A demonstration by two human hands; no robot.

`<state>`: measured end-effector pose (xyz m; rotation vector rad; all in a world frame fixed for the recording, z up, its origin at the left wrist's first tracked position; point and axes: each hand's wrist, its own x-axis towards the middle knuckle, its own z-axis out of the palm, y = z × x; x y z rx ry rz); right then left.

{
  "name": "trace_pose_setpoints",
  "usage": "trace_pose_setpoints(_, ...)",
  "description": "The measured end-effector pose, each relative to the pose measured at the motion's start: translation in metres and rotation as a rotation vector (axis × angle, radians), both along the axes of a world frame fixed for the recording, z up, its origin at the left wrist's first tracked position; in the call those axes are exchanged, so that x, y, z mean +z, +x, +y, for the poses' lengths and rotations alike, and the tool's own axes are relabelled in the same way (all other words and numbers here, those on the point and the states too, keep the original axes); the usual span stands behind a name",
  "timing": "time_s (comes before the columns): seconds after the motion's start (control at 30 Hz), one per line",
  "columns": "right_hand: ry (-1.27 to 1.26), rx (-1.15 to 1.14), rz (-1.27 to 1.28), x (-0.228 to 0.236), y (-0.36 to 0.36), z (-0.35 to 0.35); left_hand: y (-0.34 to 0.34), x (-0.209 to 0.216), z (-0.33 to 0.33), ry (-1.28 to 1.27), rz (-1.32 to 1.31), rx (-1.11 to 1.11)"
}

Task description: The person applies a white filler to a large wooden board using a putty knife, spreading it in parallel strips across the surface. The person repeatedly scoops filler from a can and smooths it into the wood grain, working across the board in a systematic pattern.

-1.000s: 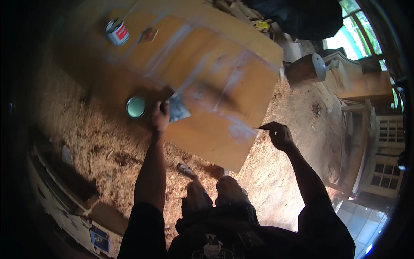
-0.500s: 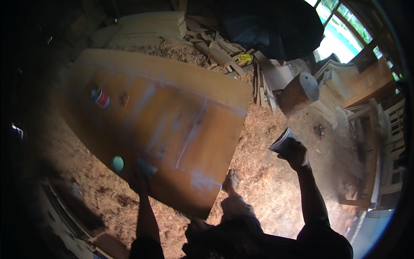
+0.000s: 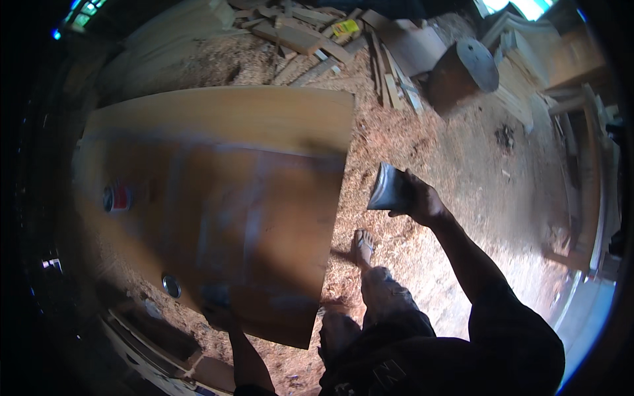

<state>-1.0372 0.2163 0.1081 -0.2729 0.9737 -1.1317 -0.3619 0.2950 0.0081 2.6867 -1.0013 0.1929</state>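
Observation:
My right hand [image 3: 422, 201] is closed around a grey, curved sheet-like piece [image 3: 388, 187] with a pale edge, held up to the right of a large brown wooden panel [image 3: 310, 231]. Pale filler-like streaks run across the panel. At its near edge my left hand [image 3: 218, 317] lies in deep shadow, its fingers too dark to make out. Beside it a dull bluish flat patch [image 3: 215, 294] shows on the panel; whether the hand touches it is unclear. A round, pale-rimmed lid or tin [image 3: 172, 286] is at the panel's left edge. Farther back stands a red-labelled can [image 3: 117, 198].
Wood shavings [image 3: 396, 145] cover the ground. Scrap boards [image 3: 300, 36] with a yellow package [image 3: 345, 27] are heaped at the back, near a log-like round block [image 3: 462, 76]. A wooden frame [image 3: 588, 185] stands at right. My sandalled foot [image 3: 363, 247] is beside the panel.
My view has shifted, so the panel sits lower and farther left. My right hand has come closer to the panel's right side with the grey piece, which has turned. The lid looks darker.

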Motion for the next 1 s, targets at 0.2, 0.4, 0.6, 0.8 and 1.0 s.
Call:
trace_pose_setpoints(0.2,0.157,-0.224,-0.190,-0.038,0.007,0.017,0.056,-0.031,0.014,0.300,-0.446,-0.341)
trace_pose_setpoints(0.4,0.159,-0.194,-0.341,-0.064,0.038,0.052,0.091,-0.043,0.015,0.408,-0.627,-0.411)
trace_pose_setpoints(0.6,0.182,-0.139,-0.302,-0.069,0.013,0.087,0.090,-0.035,0.011,0.472,-0.504,-0.379)
trace_pose_setpoints(0.8,-0.125,-0.054,0.312,-0.059,-0.022,0.084,0.026,-0.050,0.018,-0.026,-0.631,-0.203)
trace_pose_setpoints(1.0,0.036,-0.024,0.039,-0.035,0.007,0.057,-0.049,0.014,-0.006,-0.035,0.064,0.207)
